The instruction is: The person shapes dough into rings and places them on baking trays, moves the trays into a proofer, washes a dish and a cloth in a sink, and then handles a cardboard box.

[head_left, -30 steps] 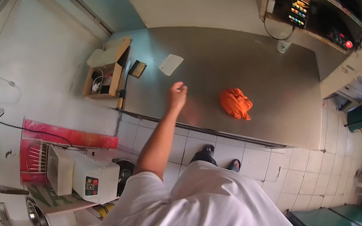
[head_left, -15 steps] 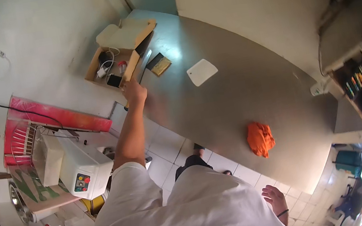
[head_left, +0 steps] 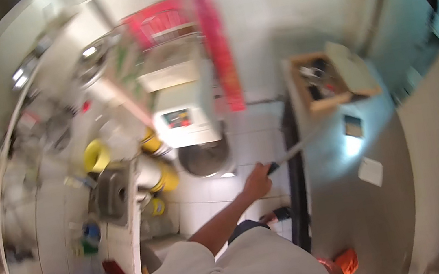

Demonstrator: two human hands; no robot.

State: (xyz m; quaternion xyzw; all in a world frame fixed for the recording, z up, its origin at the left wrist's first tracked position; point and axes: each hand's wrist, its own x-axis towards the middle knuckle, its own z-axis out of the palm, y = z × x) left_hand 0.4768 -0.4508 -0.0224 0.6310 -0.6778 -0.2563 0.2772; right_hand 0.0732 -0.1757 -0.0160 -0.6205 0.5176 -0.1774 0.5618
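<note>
My left hand [head_left: 257,182] is closed around the black handle of a long-bladed tool [head_left: 292,151], held out over the floor beside the metal table [head_left: 354,201]. Its narrow grey blade reaches across the table's edge toward the open cardboard box [head_left: 313,104]; blur hides whether it is a knife or a spatula. Low in the view, my right hand [head_left: 333,273] is beside the crumpled orange cloth [head_left: 347,262] on the table. My shirt covers part of that hand, and its fingers are too blurred to read.
A white scraper-like plate [head_left: 370,171] and a small dark-and-gold block [head_left: 353,126] lie on the table. Ahead stands a white machine [head_left: 185,113] over a metal bowl [head_left: 206,160]. On the left are a sink [head_left: 112,197], a yellow container [head_left: 96,156] and shelves of kitchenware.
My view has swung left, bringing the sink and machine toward the middle. My left hand, still holding the tool, has moved back from the box. My right hand is now beside the orange cloth.
</note>
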